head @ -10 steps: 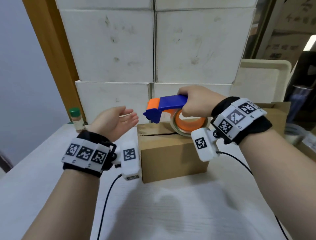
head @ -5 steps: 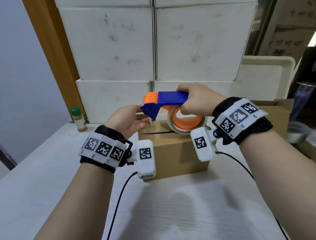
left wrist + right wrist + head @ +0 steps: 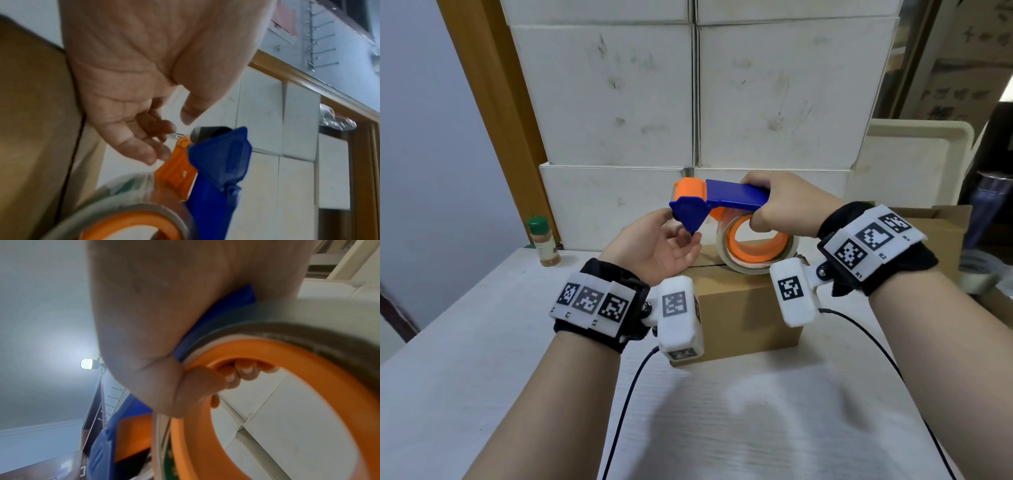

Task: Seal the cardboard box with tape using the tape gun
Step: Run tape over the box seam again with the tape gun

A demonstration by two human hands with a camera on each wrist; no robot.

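Note:
A small brown cardboard box [image 3: 743, 308] stands on the white table [image 3: 756, 421], its top flaps closed with a seam showing. My right hand [image 3: 784, 209] grips the blue handle of the blue and orange tape gun [image 3: 736, 197] just above the box top, its fingers curled into the orange core of the tape roll [image 3: 726, 251]. My left hand [image 3: 681, 236] is palm up under the gun's front end. In the left wrist view its fingertips [image 3: 162, 129] touch the gun [image 3: 218, 162] near the roller, thumb apart. Whether they hold the tape end is unclear.
Stacked white cartons [image 3: 602, 96] form a wall right behind the box. A green-capped spice bottle [image 3: 542, 243] stands at the back left. An open brown carton [image 3: 941, 233] and a spare tape roll [image 3: 979, 274] sit to the right. Wrist camera cables trail over the table.
My left hand rose from beside the box's left end, moved right and now touches the tape gun's front end. The right hand kept its grip and lifted the gun slightly.

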